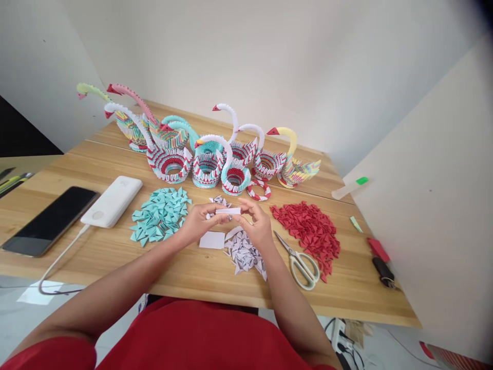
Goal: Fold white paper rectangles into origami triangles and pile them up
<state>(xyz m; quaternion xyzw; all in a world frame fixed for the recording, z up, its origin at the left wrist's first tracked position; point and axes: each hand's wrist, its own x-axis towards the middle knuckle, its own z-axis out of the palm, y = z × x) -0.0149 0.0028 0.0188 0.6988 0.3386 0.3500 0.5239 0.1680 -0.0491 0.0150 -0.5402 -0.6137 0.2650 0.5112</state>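
Between my two hands is a small folded strip of white paper [229,211], held level above the table. My left hand [200,220] pinches its left end, and my right hand [254,220] grips the right end with thumb and fingers. Just below lies a stack of white paper rectangles [211,240]. A pile of folded white paper triangles [244,252] spreads beside my right wrist. More white folded pieces [219,201] sit behind my hands, partly hidden by them.
Teal triangles [159,216] lie left, red triangles [308,231] right, with scissors [302,264] near the front. Several folded-paper swans [169,162] and a red-and-white ring [259,190] stand behind. A phone [50,221], white power bank [111,201] and glue tube [348,188] lie toward the sides.
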